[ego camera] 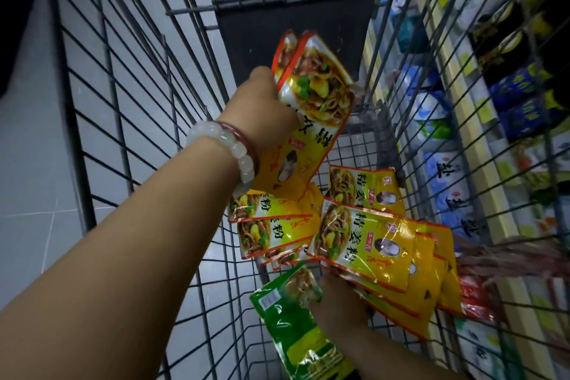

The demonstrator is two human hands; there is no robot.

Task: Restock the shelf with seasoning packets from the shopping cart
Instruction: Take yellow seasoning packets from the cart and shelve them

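Nearest, right hand [339,305] sits among the loose packets w/ fingers curled round a fan of yellow packets [385,259] in the cart [129,95]; a green packet [296,327] lies beside it. Further out, left hand [265,105] (beaded bracelets on wrist) pinches a raised bunch of yellow packets [320,92]. Step looks like gathering stock; next move probably needs lifting both bunches over the wire side to the shelf [472,145] at right. Pale tiled floor below.
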